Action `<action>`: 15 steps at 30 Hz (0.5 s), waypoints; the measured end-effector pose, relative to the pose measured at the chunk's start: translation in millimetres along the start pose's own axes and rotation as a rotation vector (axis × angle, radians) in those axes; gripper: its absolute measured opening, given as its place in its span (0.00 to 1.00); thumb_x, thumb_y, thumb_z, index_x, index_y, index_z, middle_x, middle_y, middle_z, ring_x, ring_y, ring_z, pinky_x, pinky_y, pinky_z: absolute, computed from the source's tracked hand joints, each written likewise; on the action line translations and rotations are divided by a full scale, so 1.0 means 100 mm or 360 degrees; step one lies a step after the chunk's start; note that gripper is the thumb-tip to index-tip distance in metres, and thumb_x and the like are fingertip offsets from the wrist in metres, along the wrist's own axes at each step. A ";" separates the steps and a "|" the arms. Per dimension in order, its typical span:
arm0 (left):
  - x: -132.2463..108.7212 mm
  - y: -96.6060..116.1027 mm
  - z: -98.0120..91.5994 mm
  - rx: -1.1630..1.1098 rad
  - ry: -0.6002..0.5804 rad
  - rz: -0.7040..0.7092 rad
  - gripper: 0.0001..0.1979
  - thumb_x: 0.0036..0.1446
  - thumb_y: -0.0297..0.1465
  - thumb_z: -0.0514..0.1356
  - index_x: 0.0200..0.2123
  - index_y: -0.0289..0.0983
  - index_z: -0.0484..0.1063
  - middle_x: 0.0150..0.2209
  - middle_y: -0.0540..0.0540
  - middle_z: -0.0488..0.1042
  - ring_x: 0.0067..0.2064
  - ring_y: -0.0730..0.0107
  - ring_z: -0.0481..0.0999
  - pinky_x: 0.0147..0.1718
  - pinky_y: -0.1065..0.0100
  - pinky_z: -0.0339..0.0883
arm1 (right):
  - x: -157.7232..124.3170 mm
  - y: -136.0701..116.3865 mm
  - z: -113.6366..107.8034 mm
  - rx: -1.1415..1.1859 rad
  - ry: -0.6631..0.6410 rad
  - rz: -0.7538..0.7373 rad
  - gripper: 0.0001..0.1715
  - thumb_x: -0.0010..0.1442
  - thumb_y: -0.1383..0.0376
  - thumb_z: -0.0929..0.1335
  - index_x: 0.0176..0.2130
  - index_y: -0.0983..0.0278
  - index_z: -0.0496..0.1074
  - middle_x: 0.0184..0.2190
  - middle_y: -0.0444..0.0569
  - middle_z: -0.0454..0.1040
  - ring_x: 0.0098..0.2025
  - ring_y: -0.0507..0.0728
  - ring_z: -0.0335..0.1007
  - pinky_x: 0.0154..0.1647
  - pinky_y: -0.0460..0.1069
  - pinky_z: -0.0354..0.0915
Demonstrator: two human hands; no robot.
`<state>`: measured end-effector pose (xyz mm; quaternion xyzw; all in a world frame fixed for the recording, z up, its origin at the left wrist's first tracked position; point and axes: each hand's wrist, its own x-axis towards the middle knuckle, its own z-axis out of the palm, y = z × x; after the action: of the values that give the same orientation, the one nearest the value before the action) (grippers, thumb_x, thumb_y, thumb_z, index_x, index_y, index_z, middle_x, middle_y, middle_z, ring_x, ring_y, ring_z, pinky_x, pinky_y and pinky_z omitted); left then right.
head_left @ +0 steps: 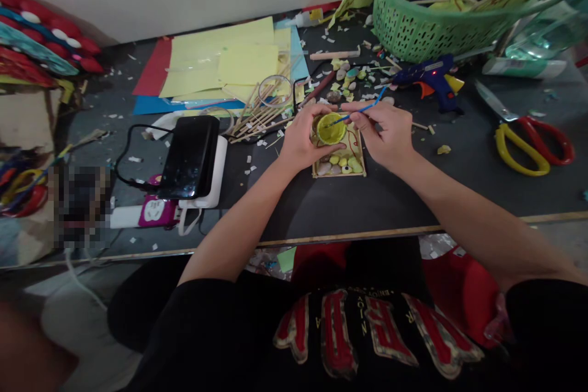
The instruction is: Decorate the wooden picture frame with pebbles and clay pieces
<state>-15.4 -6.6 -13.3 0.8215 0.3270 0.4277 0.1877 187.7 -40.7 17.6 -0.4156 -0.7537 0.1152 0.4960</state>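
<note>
My left hand (pixel 301 139) is wrapped around a small round cup of yellow paint (pixel 332 133), its open top facing me. In my right hand (pixel 384 131) is a thin blue paintbrush (pixel 367 108), pinched between thumb and fingers. The brush's tip reaches into the cup. Under and behind the cup lies a small framed panel (pixel 340 176) with a row of pebbles (pixel 337 166) along its near edge, some of them yellow. The cup and my hands hide much of the panel.
Right of my hands lie a blue glue gun (pixel 432 79) and large scissors (pixel 521 128). A green basket (pixel 413 27) stands behind. Wooden sticks (pixel 260 113), coloured paper (pixel 215 64) and scraps spread across the back. A black phone (pixel 190 156) and a purple plug adapter (pixel 158 211) are leftward.
</note>
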 end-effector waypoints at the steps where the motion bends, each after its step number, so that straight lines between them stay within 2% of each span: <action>1: 0.00 -0.01 0.00 -0.0033 0.0006 -0.0010 0.34 0.47 0.55 0.67 0.51 0.44 0.61 0.52 0.43 0.74 0.55 0.59 0.76 0.54 0.57 0.71 | 0.00 0.01 0.00 -0.0002 0.0010 -0.0001 0.23 0.66 0.48 0.62 0.41 0.58 0.78 0.38 0.51 0.81 0.36 0.56 0.77 0.37 0.52 0.73; 5: -0.01 -0.06 0.03 -0.0151 0.0092 -0.0109 0.35 0.50 0.56 0.64 0.54 0.44 0.58 0.54 0.41 0.72 0.55 0.58 0.76 0.52 0.56 0.73 | 0.00 0.10 0.03 0.0052 -0.0001 0.0067 0.28 0.60 0.44 0.67 0.50 0.58 0.75 0.43 0.51 0.80 0.30 0.53 0.74 0.27 0.49 0.69; 9: -0.01 -0.15 0.11 -0.0135 0.0281 -0.0224 0.36 0.54 0.57 0.60 0.57 0.45 0.54 0.53 0.41 0.71 0.52 0.60 0.76 0.48 0.57 0.74 | -0.01 0.18 0.05 0.0148 -0.0071 0.0117 0.37 0.56 0.43 0.70 0.58 0.59 0.69 0.39 0.49 0.80 0.27 0.51 0.71 0.27 0.48 0.68; 12: -0.01 -0.25 0.05 -0.0115 0.0452 -0.0300 0.33 0.56 0.57 0.57 0.57 0.47 0.53 0.51 0.43 0.72 0.49 0.64 0.77 0.47 0.58 0.74 | -0.02 0.17 0.06 0.0121 -0.0146 0.0103 0.32 0.57 0.48 0.71 0.56 0.61 0.71 0.35 0.48 0.80 0.26 0.51 0.71 0.31 0.48 0.69; 15: 0.04 -0.37 -0.18 -0.0095 0.0638 -0.0319 0.31 0.57 0.56 0.58 0.56 0.48 0.56 0.53 0.44 0.71 0.51 0.62 0.75 0.50 0.55 0.73 | -0.05 0.13 0.08 0.0011 -0.0243 0.0038 0.23 0.61 0.53 0.68 0.51 0.63 0.75 0.34 0.48 0.81 0.26 0.50 0.71 0.33 0.48 0.69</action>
<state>-42.3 23.5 -22.6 0.6776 0.4249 0.5711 0.1849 188.8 -34.5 3.2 -0.4129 -0.7839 0.1553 0.4370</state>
